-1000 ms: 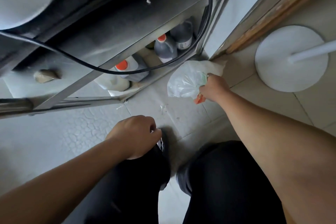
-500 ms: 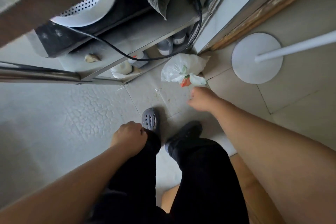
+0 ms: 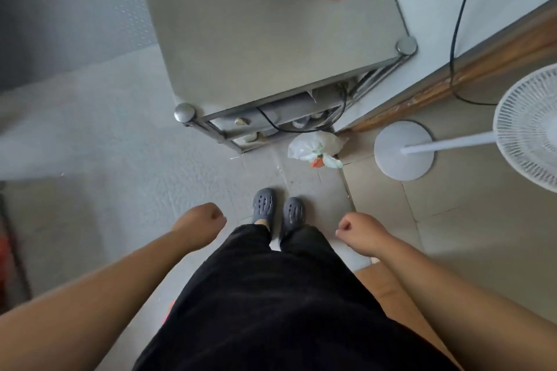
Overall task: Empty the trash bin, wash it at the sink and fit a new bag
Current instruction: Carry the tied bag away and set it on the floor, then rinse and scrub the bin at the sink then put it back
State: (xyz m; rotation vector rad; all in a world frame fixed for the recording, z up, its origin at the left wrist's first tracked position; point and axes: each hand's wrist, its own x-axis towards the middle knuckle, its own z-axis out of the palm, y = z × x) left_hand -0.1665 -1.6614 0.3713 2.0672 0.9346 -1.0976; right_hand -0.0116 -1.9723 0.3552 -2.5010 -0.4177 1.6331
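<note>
Fig.: person standing upright now, no longer crouching as 1 s ago. Tied trash bag (image 3: 315,147) is lying on the floor, touching the foot of the steel rack (image 3: 271,39), just beside the fan base (image 3: 404,150); right hand (image 3: 360,232) has let it go. Both hands are hanging w/ fingers curled, grasping nothing, left hand (image 3: 200,221) incl. Bin itself is not showing in view. Judgement: emptying step likely finishing; washing at sink coming next.
</note>
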